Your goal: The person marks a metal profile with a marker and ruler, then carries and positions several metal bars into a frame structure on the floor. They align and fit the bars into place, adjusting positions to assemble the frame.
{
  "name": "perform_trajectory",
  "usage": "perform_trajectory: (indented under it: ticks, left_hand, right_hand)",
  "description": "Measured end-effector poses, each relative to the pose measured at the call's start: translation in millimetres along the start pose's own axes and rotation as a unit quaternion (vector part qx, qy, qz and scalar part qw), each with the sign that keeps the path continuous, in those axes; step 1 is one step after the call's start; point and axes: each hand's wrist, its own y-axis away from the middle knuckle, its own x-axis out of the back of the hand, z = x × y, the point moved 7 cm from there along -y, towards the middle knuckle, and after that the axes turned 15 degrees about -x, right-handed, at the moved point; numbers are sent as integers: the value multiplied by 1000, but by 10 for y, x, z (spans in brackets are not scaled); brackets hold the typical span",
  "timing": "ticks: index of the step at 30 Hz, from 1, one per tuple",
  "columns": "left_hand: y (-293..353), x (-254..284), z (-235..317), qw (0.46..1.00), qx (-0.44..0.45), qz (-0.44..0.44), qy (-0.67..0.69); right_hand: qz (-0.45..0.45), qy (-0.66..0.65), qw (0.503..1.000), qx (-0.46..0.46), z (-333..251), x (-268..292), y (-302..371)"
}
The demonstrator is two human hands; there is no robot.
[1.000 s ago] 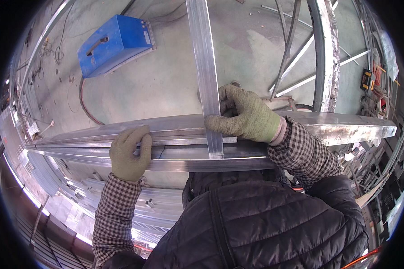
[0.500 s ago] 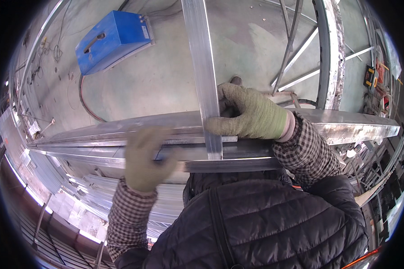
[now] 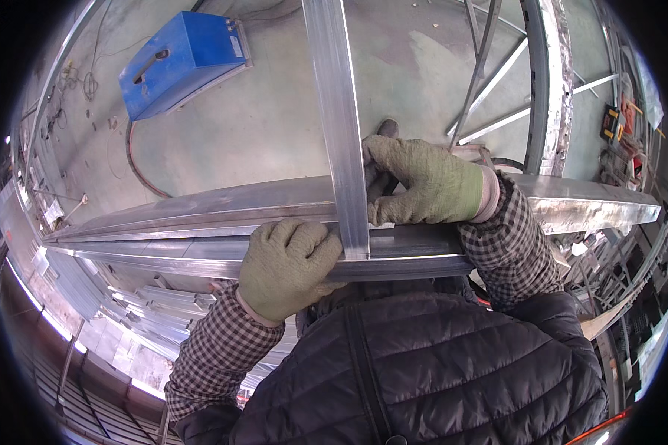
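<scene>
A bright square metal tube (image 3: pixel 332 111) runs away from me, its near end meeting a long metal rail (image 3: pixel 416 267) that lies crosswise before my body. My left hand (image 3: pixel 289 267), in a grey-green work glove, is closed over the rail just left of that joint, fingers curled over the top and thumb at the near side. On the tube's right side my right hand (image 3: pixel 434 185), gloved alike, is curved against its edge, thumb nearer me and fingertips partly behind the tube. A dark shape shows between this thumb and the fingers; I cannot make out what it is.
Behind the rail lies a wide metal beam (image 3: pixel 274 196). A blue box-shaped machine (image 3: pixel 193 55) with a hose stands on the floor at the far left. Diagonal metal struts (image 3: pixel 497 74) and a thick post (image 3: pixel 545 96) stand at the right. Stacked metal lengths (image 3: pixel 171 304) lie at lower left.
My left hand, blurred and raised earlier, has come right and down onto the rail beside the joint. My right thumb has drawn back from the tube's front face to its right edge.
</scene>
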Motion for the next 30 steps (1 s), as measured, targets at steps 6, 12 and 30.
perform_trajectory:
  ticks: [6, 12, 30]
  left_hand:
    - [30, -16, -3, 1000, -1, 4, -7]
    - [19, -6, -8, 1000, 5, 9, 8]
    - [-35, 14, -7, 1000, -2, 14, -9]
  right_hand:
    - [50, 66, 997, -4, -38, -11, -12]
    - [49, 102, 993, -40, -44, -7, -25]
    - [103, 109, 987, -57, -98, 22, -25]
